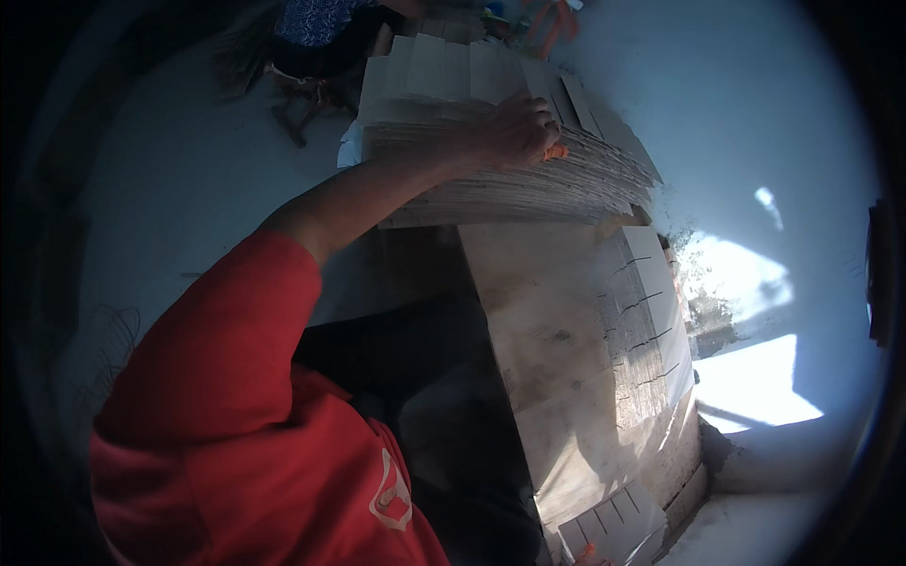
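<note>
My left hand [521,130] reaches out over a tall stack of grey cardboard sheets [453,71]. Its fingers are curled at the near edge of the stack, with an orange covering on one digit; whether a sheet is between them is hidden. At the bottom edge, only a small part of my right hand [589,558] shows, with a bit of orange on it. It is beside a pale slotted cardboard piece [618,517]. Farther up the board lies another slotted cardboard piece [665,316], with several dark slits along it.
A worn wooden board [543,311] extends in front of me, beside my dark-clad legs [453,424]. Along the right runs a pale wall [736,141] with bright sun patches. Another person [321,28] in a blue patterned top sits at the far left of the stack.
</note>
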A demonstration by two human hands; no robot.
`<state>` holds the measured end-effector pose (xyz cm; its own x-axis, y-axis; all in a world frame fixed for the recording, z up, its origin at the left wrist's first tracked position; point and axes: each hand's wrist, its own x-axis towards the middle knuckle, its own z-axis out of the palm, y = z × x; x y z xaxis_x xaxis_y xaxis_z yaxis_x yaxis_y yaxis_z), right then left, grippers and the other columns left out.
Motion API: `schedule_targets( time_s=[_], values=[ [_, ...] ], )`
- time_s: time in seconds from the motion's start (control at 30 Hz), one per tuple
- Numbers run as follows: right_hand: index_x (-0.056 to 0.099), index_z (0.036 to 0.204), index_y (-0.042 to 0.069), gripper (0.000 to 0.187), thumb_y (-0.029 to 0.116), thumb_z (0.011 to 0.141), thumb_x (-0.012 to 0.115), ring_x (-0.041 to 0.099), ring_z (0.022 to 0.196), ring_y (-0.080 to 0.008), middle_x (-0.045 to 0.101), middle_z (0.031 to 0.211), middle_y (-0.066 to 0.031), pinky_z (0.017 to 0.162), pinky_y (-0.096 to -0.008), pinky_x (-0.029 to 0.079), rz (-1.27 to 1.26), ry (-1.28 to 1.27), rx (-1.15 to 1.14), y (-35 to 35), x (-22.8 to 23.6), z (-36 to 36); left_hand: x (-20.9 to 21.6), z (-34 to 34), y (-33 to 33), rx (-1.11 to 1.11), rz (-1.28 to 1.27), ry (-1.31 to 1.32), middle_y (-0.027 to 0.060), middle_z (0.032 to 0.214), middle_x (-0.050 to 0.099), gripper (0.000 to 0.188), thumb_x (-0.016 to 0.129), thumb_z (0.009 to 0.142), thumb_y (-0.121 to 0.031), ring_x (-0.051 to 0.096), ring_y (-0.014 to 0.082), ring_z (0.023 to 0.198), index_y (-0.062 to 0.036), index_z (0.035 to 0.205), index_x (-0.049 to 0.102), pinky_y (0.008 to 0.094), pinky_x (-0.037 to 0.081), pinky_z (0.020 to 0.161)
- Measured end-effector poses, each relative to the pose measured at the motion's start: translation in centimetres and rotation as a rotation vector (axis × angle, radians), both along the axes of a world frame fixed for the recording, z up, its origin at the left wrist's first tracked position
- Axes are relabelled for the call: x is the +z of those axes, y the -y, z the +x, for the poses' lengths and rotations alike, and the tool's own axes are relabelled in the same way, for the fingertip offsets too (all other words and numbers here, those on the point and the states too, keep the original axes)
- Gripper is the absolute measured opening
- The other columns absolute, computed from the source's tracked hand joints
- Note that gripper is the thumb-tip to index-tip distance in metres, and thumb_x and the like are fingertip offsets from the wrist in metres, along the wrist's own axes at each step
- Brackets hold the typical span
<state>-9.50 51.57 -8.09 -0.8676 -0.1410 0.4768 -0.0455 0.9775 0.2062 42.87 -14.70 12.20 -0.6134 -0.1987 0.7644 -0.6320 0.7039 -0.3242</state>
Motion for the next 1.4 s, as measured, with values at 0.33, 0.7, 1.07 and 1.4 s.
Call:
schedule_targets(
  time_s=[0.33,0.7,1.07,1.4],
  values=[
    [0.057,0.109,0.009,0.056,0.04,0.067,0.079,0.055,0.102,-0.0311,0.062,0.106,-0.0083,0.089,-0.042,0.045,-0.079,0.121,-0.113,-3.8,2.4,-2.3,-6.3,-11.7,-8.2,-0.401,0.29,0.086,0.0008,0.081,0.065,0.025,0.074,0.078,-0.023,0.06,0.0166,0.083,-0.0044,0.092,0.066,0.033,0.042,0.081],
    [0.073,0.081,0.008,0.013,0.02,0.079,0.071,0.057,0.061,-0.021,0.068,0.072,-0.0091,0.059,-0.0368,0.047,-0.75,-0.038,0.112,-2.0,6.5,0.7,-13.8,-30.6,-13.2,-0.663,0.796,-0.033,0.0116,0.094,0.066,0.033,0.073,0.077,-0.017,0.06,0.029,0.094,0.0012,0.103,0.064,0.0396,0.048,0.084],
    [0.07,0.092,0.0,0.032,0.03,0.092,0.059,0.06,0.069,-0.0216,0.068,0.078,-0.0118,0.065,-0.0342,0.049,-0.703,-0.103,0.069,1.3,9.0,2.3,-15.7,-43.7,-10.1,-0.373,0.548,0.403,0.0155,0.124,0.048,0.049,0.058,0.088,-0.016,0.04,0.0282,0.124,0.0055,0.129,0.04,0.0482,0.032,0.103],
    [0.064,0.101,0.004,0.02,0.009,0.083,0.072,0.059,0.09,-0.012,0.066,0.095,-0.0025,0.085,-0.0271,0.046,-1.855,0.587,0.654,7.4,7.5,5.7,-15.1,-43.8,-8.6,-0.576,0.311,0.354,0.0135,0.08,0.055,0.012,0.062,0.079,-0.011,0.057,0.0278,0.082,-0.0015,0.08,0.053,0.0379,0.048,0.073]
  ],
)
